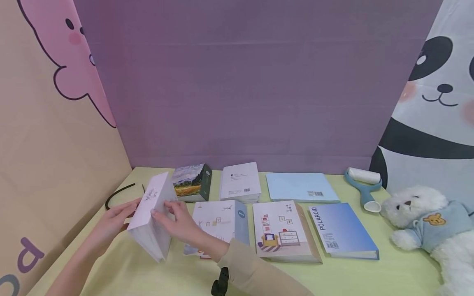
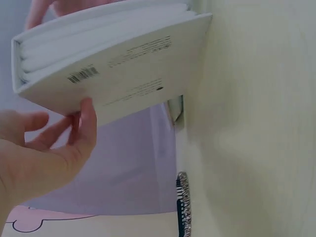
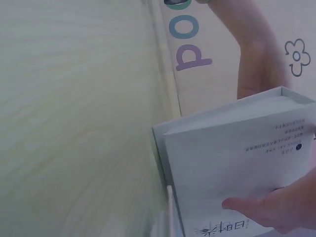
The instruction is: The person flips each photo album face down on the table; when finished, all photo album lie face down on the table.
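Both hands hold a thick white photo album (image 1: 152,205) tilted on edge at the left of the table, its lettered spine facing up. My left hand (image 1: 112,226) is at its left side; in the left wrist view, curled fingers of the left hand (image 2: 54,155) touch the cover that has a barcode. From the other side, my right hand (image 1: 181,222) grips the opposite cover, and in the right wrist view the thumb of the right hand (image 3: 276,210) lies flat on that printed cover. The album's lower corner comes down close to the yellow tabletop.
Two rows of albums lie to the right, among them a landscape-picture one (image 1: 189,183), a light blue one (image 1: 301,187) and a POLAROID one (image 1: 344,230). A blue-handled lint roller (image 1: 364,189) and a white teddy bear (image 1: 418,222) are at the right. Behind the left hand curves a black band (image 1: 118,193).
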Demonstrator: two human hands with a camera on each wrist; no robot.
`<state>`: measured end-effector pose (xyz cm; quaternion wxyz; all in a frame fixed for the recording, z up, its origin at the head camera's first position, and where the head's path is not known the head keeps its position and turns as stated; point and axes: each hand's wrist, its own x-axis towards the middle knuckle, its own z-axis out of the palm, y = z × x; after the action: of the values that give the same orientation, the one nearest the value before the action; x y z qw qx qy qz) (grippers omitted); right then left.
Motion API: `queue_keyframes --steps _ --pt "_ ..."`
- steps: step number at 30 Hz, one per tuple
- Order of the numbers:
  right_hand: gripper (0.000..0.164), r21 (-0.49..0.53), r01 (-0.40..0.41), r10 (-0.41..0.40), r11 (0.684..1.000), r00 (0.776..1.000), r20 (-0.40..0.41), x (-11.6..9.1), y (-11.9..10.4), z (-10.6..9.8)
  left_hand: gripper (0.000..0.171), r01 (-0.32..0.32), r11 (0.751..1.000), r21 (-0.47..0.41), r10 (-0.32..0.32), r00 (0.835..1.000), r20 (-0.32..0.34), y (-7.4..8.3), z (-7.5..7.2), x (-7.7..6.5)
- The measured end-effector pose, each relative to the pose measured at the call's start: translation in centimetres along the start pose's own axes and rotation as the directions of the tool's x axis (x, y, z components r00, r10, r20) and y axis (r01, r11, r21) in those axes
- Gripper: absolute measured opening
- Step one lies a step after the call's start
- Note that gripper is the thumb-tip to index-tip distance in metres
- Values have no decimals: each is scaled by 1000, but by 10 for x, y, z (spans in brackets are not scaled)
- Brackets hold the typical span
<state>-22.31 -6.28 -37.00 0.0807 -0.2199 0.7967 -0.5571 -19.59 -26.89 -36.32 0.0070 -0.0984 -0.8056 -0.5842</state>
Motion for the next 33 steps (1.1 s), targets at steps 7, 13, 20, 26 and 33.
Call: queue_keyframes --steps 7,13,20,26,33 --pt "58 155 -33 38 987 999 -29 -2 -2 -6 59 37 999 -13 -37 999 40 -3 9 3" --pt "66 280 -39 39 959 999 5 -4 2 -13 53 9 1000 -22 -7 994 105 -6 15 4" --pt "62 318 -6 24 948 998 -52 -7 7 -16 54 55 998 19 -57 980 191 -9 23 4" --pt "56 355 38 -11 934 997 -77 -10 13 -17 60 89 995 41 -96 969 228 -8 27 3" --pt "64 393 28 -2 919 998 -68 -9 23 -16 57 123 983 133 -153 958 241 -6 34 4"
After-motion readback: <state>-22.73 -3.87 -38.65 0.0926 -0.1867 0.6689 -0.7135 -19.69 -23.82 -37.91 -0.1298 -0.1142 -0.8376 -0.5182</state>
